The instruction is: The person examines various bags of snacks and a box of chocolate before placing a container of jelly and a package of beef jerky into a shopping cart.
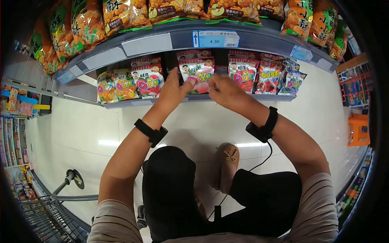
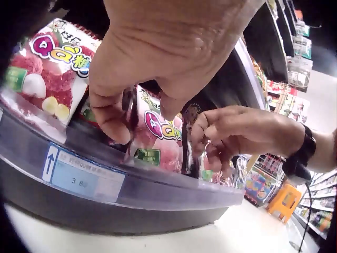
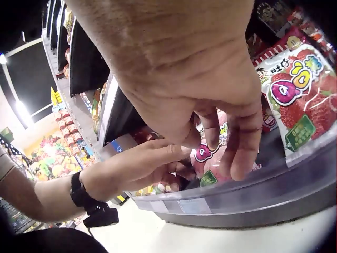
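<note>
A pink and white bag of gummy candy (image 1: 197, 73) with colourful "QQ" lettering stands upright at the middle of the low shelf, between both hands. My left hand (image 1: 172, 91) grips its left side; in the left wrist view the thumb lies over the bag's front (image 2: 160, 139) and the fingers reach down beside its left edge. My right hand (image 1: 229, 93) holds the right side with curled fingers, which cover part of the gummy bag (image 3: 202, 158) in the right wrist view. A similar bag with red fruit (image 1: 243, 73) stands right of it, and another pink one (image 1: 148, 81) stands left.
Orange gummy bags (image 1: 123, 85) line the shelf's left end, with red cola (image 1: 268, 75) and blue bags (image 1: 292, 83) at the right. Above, a shelf edge with price labels (image 1: 214, 39) carries large orange snack bags (image 1: 125, 14). A cart (image 1: 52, 218) stands lower left; an orange stool (image 1: 358, 129) is at right.
</note>
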Demonstrator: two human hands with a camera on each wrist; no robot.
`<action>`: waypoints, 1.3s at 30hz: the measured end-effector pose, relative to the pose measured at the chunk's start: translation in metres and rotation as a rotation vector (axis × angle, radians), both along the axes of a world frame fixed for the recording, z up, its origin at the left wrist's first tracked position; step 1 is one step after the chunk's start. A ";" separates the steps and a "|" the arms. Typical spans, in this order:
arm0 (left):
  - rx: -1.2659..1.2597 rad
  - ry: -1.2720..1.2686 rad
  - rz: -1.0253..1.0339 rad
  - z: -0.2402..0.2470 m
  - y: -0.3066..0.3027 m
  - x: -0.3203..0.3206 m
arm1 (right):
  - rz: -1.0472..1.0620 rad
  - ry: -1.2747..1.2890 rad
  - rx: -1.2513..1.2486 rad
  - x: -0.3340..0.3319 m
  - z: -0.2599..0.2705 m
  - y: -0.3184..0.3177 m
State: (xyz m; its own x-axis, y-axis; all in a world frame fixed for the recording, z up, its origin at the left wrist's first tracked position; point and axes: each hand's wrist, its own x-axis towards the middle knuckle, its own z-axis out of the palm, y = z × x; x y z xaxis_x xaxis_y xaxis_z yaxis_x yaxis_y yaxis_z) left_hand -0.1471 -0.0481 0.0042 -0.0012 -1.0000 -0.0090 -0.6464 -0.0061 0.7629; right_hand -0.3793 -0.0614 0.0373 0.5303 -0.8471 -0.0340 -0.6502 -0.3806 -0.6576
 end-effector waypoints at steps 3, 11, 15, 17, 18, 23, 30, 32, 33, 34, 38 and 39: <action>0.173 0.271 0.018 0.013 -0.002 -0.004 | -0.059 0.055 -0.014 0.000 0.002 0.003; 0.249 0.355 0.015 0.016 -0.008 -0.003 | -0.063 -0.143 0.071 0.002 -0.006 -0.003; 0.295 0.411 0.025 0.015 -0.010 0.000 | -0.084 -0.183 0.108 0.003 -0.015 -0.008; 0.288 0.439 0.027 0.013 -0.011 -0.001 | -0.089 -0.200 0.125 0.002 -0.020 -0.011; 0.291 0.454 0.036 0.012 -0.012 -0.002 | -0.090 -0.220 0.144 0.002 -0.022 -0.012; 0.317 0.497 0.017 0.007 -0.012 -0.004 | -0.134 -0.254 0.221 0.000 -0.021 -0.010; 0.283 0.557 -0.048 0.005 -0.015 -0.026 | -0.280 -0.348 0.312 -0.011 -0.011 0.001; 0.260 0.538 -0.078 0.003 -0.019 -0.033 | -0.263 -0.287 0.299 -0.015 -0.003 0.000; 0.258 0.513 -0.079 0.003 -0.021 -0.036 | -0.227 -0.230 0.276 -0.017 0.004 0.000; 0.267 0.492 -0.084 0.003 -0.022 -0.037 | -0.189 -0.176 0.254 -0.017 0.007 0.000; 0.288 0.448 -0.093 0.008 -0.023 -0.038 | -0.191 -0.145 0.124 -0.016 0.009 0.007; 0.287 0.449 -0.093 0.009 -0.023 -0.037 | -0.174 -0.109 0.101 -0.015 0.019 0.008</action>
State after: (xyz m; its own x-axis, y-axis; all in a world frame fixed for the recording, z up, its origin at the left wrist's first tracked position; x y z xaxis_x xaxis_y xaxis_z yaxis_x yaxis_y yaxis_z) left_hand -0.1845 -0.0713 0.0130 -0.1562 -0.9528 -0.2603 -0.2645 -0.2135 0.9405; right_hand -0.3945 -0.0538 0.0564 0.3813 -0.9215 -0.0734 -0.6233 -0.1976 -0.7566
